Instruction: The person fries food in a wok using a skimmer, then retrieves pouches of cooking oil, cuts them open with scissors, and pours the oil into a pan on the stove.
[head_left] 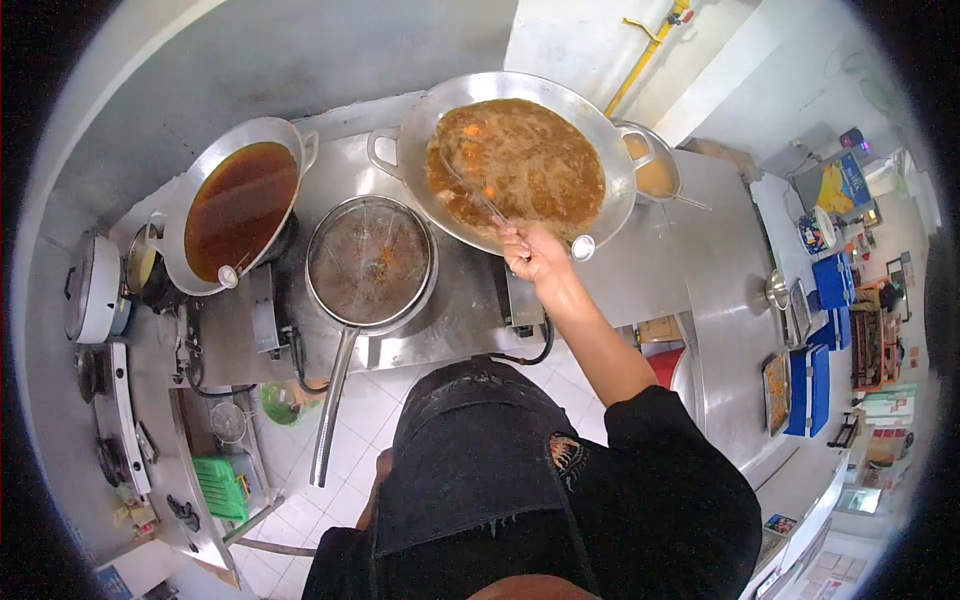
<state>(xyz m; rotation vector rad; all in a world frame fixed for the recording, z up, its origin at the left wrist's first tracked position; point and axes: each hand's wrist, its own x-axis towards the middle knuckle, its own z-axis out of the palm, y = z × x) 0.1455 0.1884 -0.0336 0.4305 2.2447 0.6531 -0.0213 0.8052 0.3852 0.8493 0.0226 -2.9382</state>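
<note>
Nearby, strainer [345, 260] beside wok [619, 165]; right hand [532, 250] clamped on utensil [479, 195]; left hand hidden.

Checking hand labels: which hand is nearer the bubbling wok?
Right. The right hand is at the near rim of the bubbling wok, gripping a metal utensil. The left hand, mostly hidden, appears low beside the apron, farther back.

The right arm [595, 335] stretches forward, bare below its sleeve [670, 440], toward the large wok [618, 175]; the right hand [535, 252] is over its near rim, fingers curled in a grip. A sliver of left arm [382, 468] shows well apart from the wok.
</note>
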